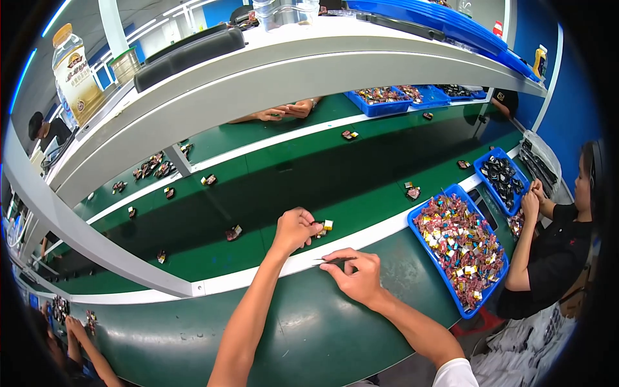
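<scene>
My left hand (pixel 296 229) reaches over the green conveyor belt, its fingers pinched on a small wired electronic part (pixel 327 226) with a yellow and white piece. The fingers partly cover it, so its full shape does not show. Closer to me, my right hand (pixel 353 274) is closed around thin dark tweezers (pixel 335 260), whose tips point left above the white rail (pixel 303 262). A short gap lies between the tweezer tips and the part.
Similar parts (pixel 233 233) lie scattered along the belt (pixel 284 171). At right stand a blue tray (pixel 412 222) heaped with such parts and another tray (pixel 476 164) of black pieces. A co-worker (pixel 554 245) sits there. A white shelf (pixel 309 61) spans overhead.
</scene>
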A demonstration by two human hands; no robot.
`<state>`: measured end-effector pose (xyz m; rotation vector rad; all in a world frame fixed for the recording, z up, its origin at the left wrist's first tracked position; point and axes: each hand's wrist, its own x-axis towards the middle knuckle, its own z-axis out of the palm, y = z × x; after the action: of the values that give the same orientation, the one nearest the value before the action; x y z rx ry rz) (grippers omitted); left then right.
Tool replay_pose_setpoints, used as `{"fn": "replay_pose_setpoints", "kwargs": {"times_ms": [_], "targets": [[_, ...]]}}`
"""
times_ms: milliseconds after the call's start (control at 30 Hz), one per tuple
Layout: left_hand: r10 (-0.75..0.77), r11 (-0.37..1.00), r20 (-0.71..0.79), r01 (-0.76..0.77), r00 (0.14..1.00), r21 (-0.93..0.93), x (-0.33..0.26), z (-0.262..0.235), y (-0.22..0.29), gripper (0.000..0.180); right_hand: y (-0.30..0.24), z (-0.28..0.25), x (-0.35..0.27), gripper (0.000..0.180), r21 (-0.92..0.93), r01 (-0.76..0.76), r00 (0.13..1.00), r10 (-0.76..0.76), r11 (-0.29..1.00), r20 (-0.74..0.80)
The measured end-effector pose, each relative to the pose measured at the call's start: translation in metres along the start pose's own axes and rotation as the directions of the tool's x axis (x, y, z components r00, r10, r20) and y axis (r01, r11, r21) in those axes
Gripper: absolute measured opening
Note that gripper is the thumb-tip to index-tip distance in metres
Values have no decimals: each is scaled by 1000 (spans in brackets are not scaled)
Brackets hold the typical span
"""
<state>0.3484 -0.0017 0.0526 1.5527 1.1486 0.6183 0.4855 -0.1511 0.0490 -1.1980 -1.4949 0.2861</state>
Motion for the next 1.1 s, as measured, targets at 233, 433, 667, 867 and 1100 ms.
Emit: {"fn": "replay_pose_setpoints", "kwargs": {"times_ms": [233,433,667,867,1100], "targets": [[-91,908,-66,56,994,-415,-59,-6,-22,15,0,2,0,15,143,-157,988,156,977,14],[-90,847,-77,35,993,-531,-87,7,-30,12,6,-7,4,18,429,-438,895,426,790,129],[22,873,-186,-109,982,-476,-89,30,-39,13,18,-10,-3,17,401,-446,892,434,800,126],[52,895,-231,-148,972,-422,-89,39,-41,13,26,-7,-7,15,265,-390,921,381,882,85],[84,919,-216,-159,973,-360,-88,45,-40,15,30,-13,-8,17,107,-318,946,307,942,107]]}}
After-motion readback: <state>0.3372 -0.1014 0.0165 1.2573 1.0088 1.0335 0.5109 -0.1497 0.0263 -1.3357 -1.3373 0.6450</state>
